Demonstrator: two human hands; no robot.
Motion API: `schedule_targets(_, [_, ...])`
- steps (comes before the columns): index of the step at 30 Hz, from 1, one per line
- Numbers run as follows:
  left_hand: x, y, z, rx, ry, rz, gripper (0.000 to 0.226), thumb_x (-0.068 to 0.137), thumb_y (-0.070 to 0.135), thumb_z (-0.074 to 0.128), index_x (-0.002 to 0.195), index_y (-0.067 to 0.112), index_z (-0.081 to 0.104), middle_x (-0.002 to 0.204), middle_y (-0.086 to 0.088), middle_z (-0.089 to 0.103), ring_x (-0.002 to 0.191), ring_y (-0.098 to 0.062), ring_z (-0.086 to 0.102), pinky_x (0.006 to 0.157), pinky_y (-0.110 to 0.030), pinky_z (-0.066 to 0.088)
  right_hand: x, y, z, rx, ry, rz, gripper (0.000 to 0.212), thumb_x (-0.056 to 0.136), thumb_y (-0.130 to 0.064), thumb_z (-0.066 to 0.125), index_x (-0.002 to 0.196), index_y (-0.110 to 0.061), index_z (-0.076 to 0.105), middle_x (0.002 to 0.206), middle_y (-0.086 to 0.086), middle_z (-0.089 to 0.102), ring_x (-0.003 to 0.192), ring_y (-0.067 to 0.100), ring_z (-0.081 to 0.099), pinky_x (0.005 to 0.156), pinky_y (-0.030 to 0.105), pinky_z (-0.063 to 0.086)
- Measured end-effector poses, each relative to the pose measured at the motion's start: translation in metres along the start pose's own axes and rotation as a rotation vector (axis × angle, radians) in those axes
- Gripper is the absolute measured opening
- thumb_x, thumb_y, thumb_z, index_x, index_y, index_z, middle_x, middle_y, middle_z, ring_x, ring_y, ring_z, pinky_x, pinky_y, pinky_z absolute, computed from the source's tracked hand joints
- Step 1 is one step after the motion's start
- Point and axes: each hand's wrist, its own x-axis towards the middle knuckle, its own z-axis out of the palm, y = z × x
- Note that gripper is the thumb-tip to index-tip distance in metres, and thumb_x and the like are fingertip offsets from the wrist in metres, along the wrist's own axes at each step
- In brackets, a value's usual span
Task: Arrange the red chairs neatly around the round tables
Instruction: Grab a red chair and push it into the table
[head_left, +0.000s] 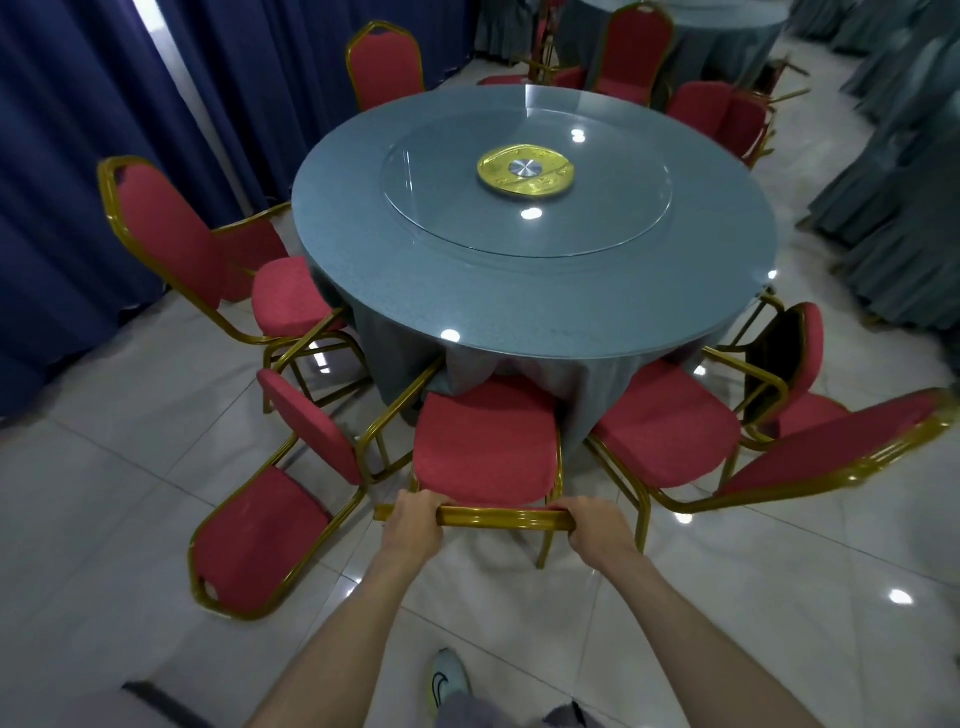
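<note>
A round table with a grey-blue cloth and a glass turntable stands in front of me. Directly below me is a red chair with a gold frame, its seat pushed against the table skirt. My left hand and my right hand both grip the gold top rail of its back. Another red chair lies tipped on its back to the left. More red chairs stand at the left, the far side and the right.
Dark blue curtains hang along the left. Grey-draped tables stand at the right and another one at the back with red chairs by it. The floor is glossy white tile. My shoe shows at the bottom.
</note>
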Motion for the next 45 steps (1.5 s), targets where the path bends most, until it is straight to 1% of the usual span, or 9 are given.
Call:
schedule_targets(5, [-0.027,0.007,0.014,-0.004,0.026,-0.053,0.049,0.090,-0.008,0.047,0.102,0.028,0.077,0.094,-0.006,0.069,0.102,-0.027,0.062,0.081,-0.044,0.056,-0.019,0.009,0.001,0.006,-0.049,-0.027,0.053,0.087,-0.003,0.058,0.123,-0.041,0.067,0.111,-0.005,0.072,0.105,0.022,0.067,0.086,0.035,0.052])
schedule_targets(9, [-0.044,0.010,0.023,-0.013,0.048,-0.060,0.053,0.085,-0.012,0.051,0.108,0.027,0.078,0.096,-0.002,0.072,0.100,-0.021,0.064,0.085,-0.040,0.056,-0.033,0.014,0.004,0.019,-0.046,-0.075,0.048,0.088,-0.007,0.055,0.122,-0.039,0.068,0.112,-0.003,0.073,0.106,0.025,0.067,0.087,0.037,0.052])
schedule_targets(16, [-0.062,0.009,0.038,-0.029,0.043,-0.090,0.057,0.080,-0.018,0.052,0.102,0.026,0.081,0.084,-0.002,0.074,0.086,-0.017,0.068,0.073,-0.040,0.059,-0.048,0.022,0.009,-0.055,-0.024,-0.131,0.050,0.091,-0.007,0.054,0.124,-0.043,0.067,0.107,-0.002,0.074,0.102,0.026,0.069,0.088,0.039,0.055])
schedule_targets(21, [-0.068,0.007,0.042,-0.067,0.035,-0.089,0.053,0.081,-0.013,0.063,0.113,0.026,0.079,0.098,-0.002,0.076,0.099,-0.020,0.066,0.085,-0.036,0.059,-0.050,0.028,0.016,-0.096,-0.018,-0.148,0.045,0.095,-0.013,0.053,0.123,-0.045,0.068,0.101,-0.006,0.075,0.096,0.023,0.071,0.083,0.037,0.057])
schedule_targets(27, [-0.058,0.009,0.035,-0.068,0.047,-0.106,0.058,0.075,-0.017,0.060,0.109,0.026,0.080,0.088,-0.002,0.076,0.089,-0.018,0.068,0.077,-0.035,0.060,-0.039,0.026,0.011,-0.088,-0.024,-0.121,0.049,0.095,-0.012,0.052,0.127,-0.047,0.065,0.104,-0.005,0.074,0.097,0.024,0.070,0.084,0.038,0.057])
schedule_targets(33, [-0.048,0.015,0.030,-0.062,0.052,-0.134,0.063,0.076,-0.021,0.057,0.114,0.025,0.078,0.092,-0.004,0.076,0.087,-0.017,0.069,0.076,-0.023,0.055,-0.029,0.019,0.011,-0.046,-0.037,-0.075,0.047,0.095,-0.010,0.055,0.128,-0.042,0.065,0.106,-0.003,0.074,0.100,0.026,0.069,0.085,0.037,0.054])
schedule_targets(38, [-0.060,0.012,0.034,-0.044,0.049,-0.090,0.068,0.073,-0.020,0.058,0.115,0.030,0.078,0.086,0.003,0.075,0.080,-0.009,0.066,0.066,-0.016,0.048,-0.036,0.022,0.017,-0.114,-0.053,-0.119,0.053,0.098,-0.010,0.056,0.136,-0.047,0.060,0.105,-0.001,0.073,0.100,0.025,0.069,0.090,0.037,0.056])
schedule_targets(42, [-0.074,0.010,0.041,-0.078,0.071,-0.063,0.063,0.073,-0.019,0.064,0.118,0.024,0.077,0.102,-0.001,0.078,0.093,-0.013,0.069,0.078,-0.014,0.048,-0.048,0.025,0.024,-0.118,-0.057,-0.149,0.057,0.098,-0.007,0.054,0.139,-0.046,0.057,0.109,0.000,0.073,0.103,0.025,0.068,0.093,0.038,0.055])
schedule_targets(45, [-0.088,0.011,0.047,-0.094,0.102,-0.046,0.053,0.076,-0.018,0.067,0.113,0.018,0.079,0.103,-0.005,0.077,0.091,-0.010,0.066,0.084,-0.017,0.051,-0.062,0.027,0.030,-0.116,-0.055,-0.174,0.054,0.097,-0.007,0.054,0.135,-0.045,0.060,0.110,-0.002,0.073,0.103,0.024,0.069,0.094,0.037,0.056])
